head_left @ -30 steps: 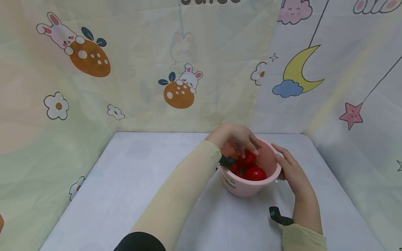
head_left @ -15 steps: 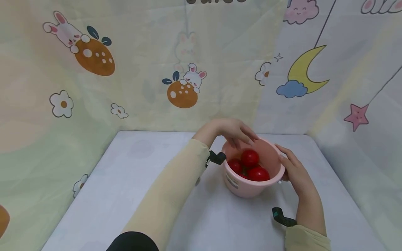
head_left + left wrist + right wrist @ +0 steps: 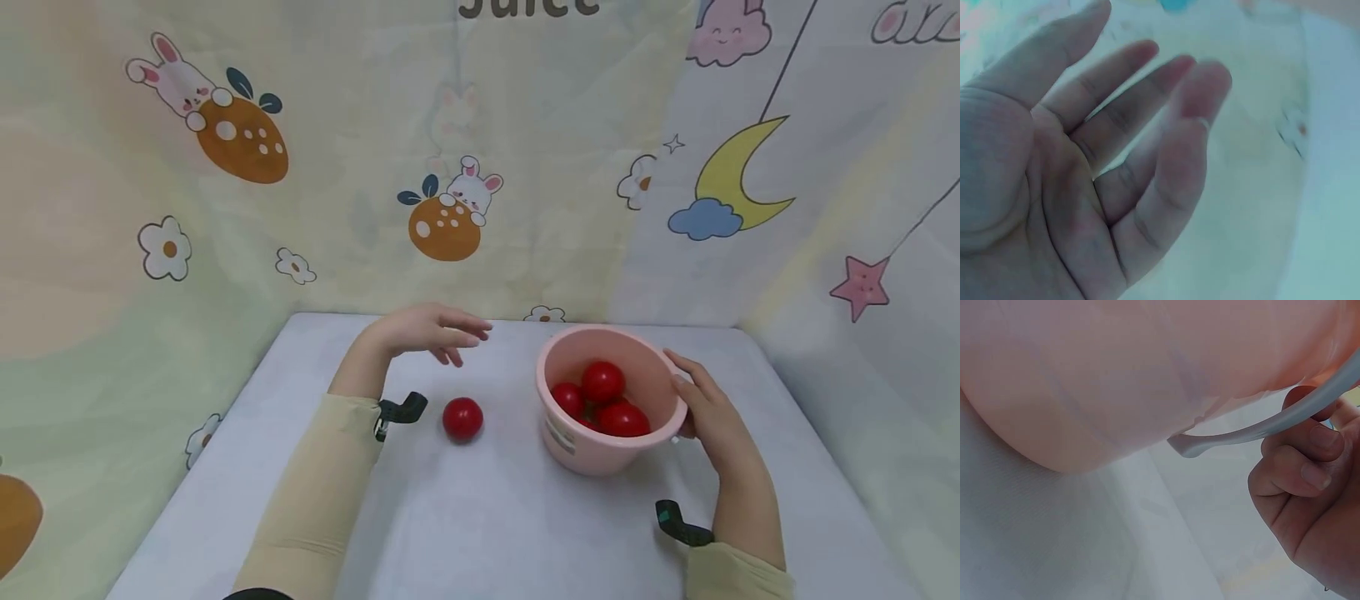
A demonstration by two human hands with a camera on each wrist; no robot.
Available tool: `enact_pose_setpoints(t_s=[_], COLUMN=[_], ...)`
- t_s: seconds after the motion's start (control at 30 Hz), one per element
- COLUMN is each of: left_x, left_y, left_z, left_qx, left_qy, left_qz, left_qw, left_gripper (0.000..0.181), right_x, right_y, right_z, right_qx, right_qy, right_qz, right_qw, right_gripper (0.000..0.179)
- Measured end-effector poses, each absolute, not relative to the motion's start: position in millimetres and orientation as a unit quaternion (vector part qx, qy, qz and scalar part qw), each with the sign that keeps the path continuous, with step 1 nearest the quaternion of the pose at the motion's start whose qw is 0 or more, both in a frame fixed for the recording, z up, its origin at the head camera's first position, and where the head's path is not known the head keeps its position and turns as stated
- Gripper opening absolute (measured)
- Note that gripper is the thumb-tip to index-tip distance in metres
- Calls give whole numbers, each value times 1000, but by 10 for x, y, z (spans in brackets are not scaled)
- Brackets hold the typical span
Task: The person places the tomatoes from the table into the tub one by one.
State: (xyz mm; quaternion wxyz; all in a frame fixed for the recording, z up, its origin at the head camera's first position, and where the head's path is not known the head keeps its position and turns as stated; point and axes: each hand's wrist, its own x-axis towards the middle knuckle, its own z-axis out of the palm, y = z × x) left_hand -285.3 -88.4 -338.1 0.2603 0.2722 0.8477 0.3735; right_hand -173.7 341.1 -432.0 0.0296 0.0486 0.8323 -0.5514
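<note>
A pink bucket (image 3: 592,458) stands on the right part of the table, with several red tomatoes (image 3: 603,382) inside. My right hand (image 3: 708,404) grips its right rim; in the right wrist view, curled fingers (image 3: 1288,472) lie by the bucket's grey handle (image 3: 1254,431). To the left, a single red tomato (image 3: 462,419) lies on the table. My left hand (image 3: 423,329) is held above and behind that tomato, palm down and holding nothing. In the left wrist view its fingers (image 3: 1179,169) are relaxed and slightly bent.
The white table (image 3: 495,525) ends at a back edge against a printed cloth backdrop (image 3: 345,192), which also hangs along both sides. Dark wrist cameras (image 3: 405,408) sit on both wrists.
My left hand has come out of the bucket and moved left, uncovering the lone tomato on the table. The right hand keeps its grip on the bucket. The head view has shifted slightly.
</note>
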Motion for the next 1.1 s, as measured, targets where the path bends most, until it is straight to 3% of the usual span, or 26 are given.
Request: enact_pose_setpoints(t_s=[0.2, 0.47, 0.83, 1.1], left_x=[-2761, -2620, -2464, -2463], left_y=[-1315, -1466, -1433, -1360], left_z=[-3936, -4489, -4843, -4959], left_qx=[200, 175, 163, 154], left_qy=[841, 810, 793, 798], left_qz=[415, 472, 501, 504], left_qw=[283, 302, 305, 293], left_gripper=[49, 61, 67, 54], right_x=[-1715, -1704, -1720, -1729], right_y=[3403, 3375, 3378, 3390], right_z=[-4303, -4312, -4347, -4323], right_qx=[40, 45, 33, 39], right_qy=[834, 834, 838, 845], right_qz=[-549, -549, -544, -533], right_qw=[23, 18, 13, 14], right_gripper=[61, 62, 60, 59])
